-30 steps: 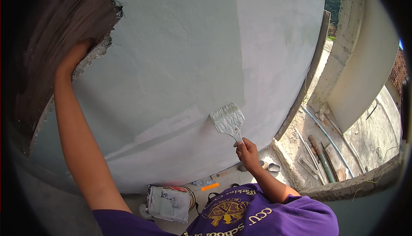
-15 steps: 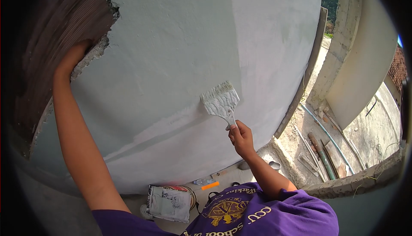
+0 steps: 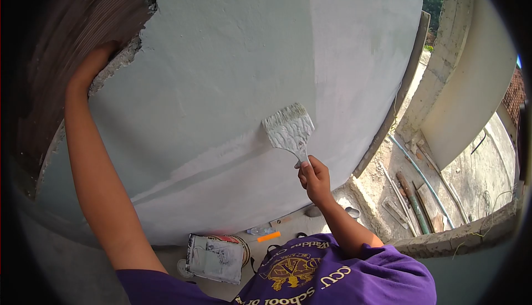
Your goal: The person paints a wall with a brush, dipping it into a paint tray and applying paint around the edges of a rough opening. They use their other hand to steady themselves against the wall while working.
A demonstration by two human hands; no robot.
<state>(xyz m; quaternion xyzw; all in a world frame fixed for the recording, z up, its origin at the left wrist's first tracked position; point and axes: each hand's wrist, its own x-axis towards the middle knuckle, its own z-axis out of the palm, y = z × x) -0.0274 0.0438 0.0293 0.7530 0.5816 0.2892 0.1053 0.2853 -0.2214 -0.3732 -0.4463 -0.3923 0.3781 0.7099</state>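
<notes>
My right hand (image 3: 315,181) is closed around the handle of a wide paintbrush (image 3: 290,130), its head caked with pale paint. The bristles point up and overlap the pale grey-green wall (image 3: 221,78), close to where it meets a whiter painted band (image 3: 363,55). At upper left, my left hand (image 3: 95,61) reaches past the rough broken edge (image 3: 123,61) of an opening in the wall. Its fingers are hidden in shadow there, against dark ridged panelling (image 3: 77,22).
A paint-smeared bucket (image 3: 215,259) stands on the floor below the wall, with an orange strip (image 3: 269,237) and a clear plastic bottle (image 3: 259,231) close by. Pipes (image 3: 415,202) and wood scraps lie on the sunlit ledge at right, behind a low concrete edge (image 3: 465,236).
The view has shifted slightly, so the wall and its opening sit a little differently in frame. Brush and right hand appear slightly farther right; the grip is the same.
</notes>
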